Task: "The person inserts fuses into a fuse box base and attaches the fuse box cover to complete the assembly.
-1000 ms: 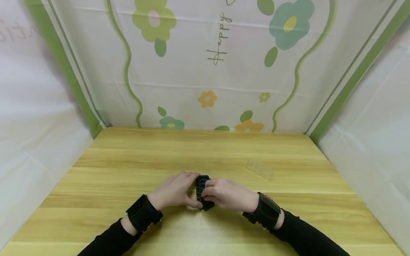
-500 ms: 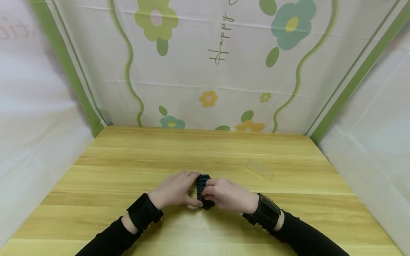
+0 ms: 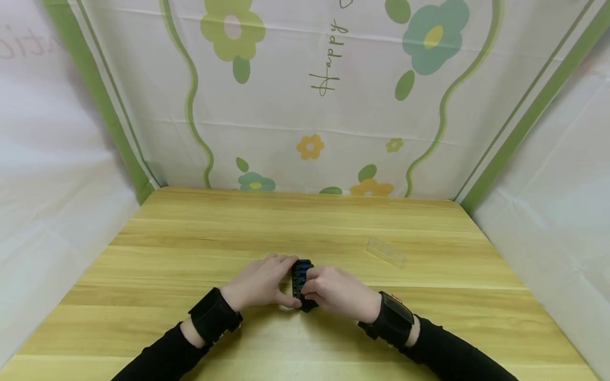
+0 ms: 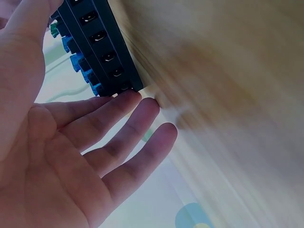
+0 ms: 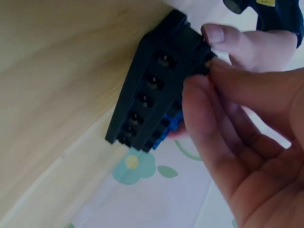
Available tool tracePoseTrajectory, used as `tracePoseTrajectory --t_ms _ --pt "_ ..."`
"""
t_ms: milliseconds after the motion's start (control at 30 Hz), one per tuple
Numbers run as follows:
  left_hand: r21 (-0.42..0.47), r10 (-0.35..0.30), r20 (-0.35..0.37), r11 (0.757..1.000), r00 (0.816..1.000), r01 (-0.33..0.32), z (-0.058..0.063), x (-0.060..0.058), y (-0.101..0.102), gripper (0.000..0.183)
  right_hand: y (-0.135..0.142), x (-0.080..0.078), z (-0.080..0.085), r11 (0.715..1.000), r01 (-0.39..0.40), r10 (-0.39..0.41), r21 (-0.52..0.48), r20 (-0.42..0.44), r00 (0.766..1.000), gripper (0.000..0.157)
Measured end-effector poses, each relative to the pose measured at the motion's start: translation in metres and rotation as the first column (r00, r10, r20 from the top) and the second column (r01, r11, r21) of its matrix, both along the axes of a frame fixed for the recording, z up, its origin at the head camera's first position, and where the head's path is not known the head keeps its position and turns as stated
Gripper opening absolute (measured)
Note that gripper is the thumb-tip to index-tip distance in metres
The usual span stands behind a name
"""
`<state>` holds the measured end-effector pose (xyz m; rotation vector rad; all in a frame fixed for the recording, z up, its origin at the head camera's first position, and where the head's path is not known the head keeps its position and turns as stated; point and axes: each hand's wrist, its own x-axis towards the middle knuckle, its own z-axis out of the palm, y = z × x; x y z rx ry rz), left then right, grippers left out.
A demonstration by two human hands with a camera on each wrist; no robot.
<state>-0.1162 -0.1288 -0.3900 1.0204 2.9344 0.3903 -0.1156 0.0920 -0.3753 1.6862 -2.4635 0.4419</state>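
Note:
A black fuse box (image 3: 300, 269) rests on the table, its long side running away from me. Blue blade fuses (image 4: 76, 62) and a green one (image 4: 54, 30) stick out of its top in the left wrist view. My left hand (image 3: 259, 283) holds the box by its ends, thumb near and fingers far. Over the near half of the box, my right hand (image 3: 340, 291) pinches a small blade fuse (image 5: 208, 63) between thumb and index finger. Only an orange-brown edge of that fuse shows; the fingertips hide the rest. A row of screw terminals (image 5: 144, 99) lines the box's side.
A clear plastic cover (image 3: 385, 252) lies on the wooden table (image 3: 214, 222) beyond my right hand. White flowered cloth (image 3: 286, 106) hangs behind the table and along both sides.
My right hand has shifted very slightly, its wrist turning a little to the left and down. The left hand, the fuse box and the clear cover have stayed in place.

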Motion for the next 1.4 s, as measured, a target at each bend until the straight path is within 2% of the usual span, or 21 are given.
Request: tracePoseTrajectory --t_ms 167,367,600,800,1100,1400 --pt "0.005 0.001 0.001 1.000 1.000 -0.001 0.0008 0.0005 0.0008 0.094 -0.0022 0.0031 -0.0023 0.999 0.036 -0.036 -0.003 -0.034 0.999 0.009" --pt "-0.002 0.010 0.020 1.000 1.000 -0.010 0.0013 0.0006 0.0015 0.096 -0.0016 0.0038 -0.0038 0.997 0.080 -0.080 -0.011 0.025 0.996 0.007" --pt "-0.009 -0.002 -0.013 1.000 1.000 0.002 0.0005 -0.0011 0.0023 0.096 0.0000 0.0031 -0.0023 0.993 0.119 -0.117 -0.030 0.044 0.992 0.006" --pt "-0.007 -0.001 -0.008 1.000 1.000 0.001 0.0011 0.0010 0.0029 0.095 -0.0012 0.0044 -0.0021 0.994 0.107 -0.106 -0.020 0.043 0.993 0.008" --pt "-0.001 0.006 -0.005 1.000 1.000 -0.006 0.0010 0.0012 0.0032 0.096 -0.0041 0.0059 -0.0038 0.997 0.073 -0.073 -0.013 -0.040 0.997 0.013" --pt "0.004 0.004 0.000 1.000 1.000 -0.004 -0.0006 0.0008 0.0025 0.097 -0.0070 0.0034 -0.0026 0.998 0.069 -0.069 -0.012 0.018 0.997 0.015"
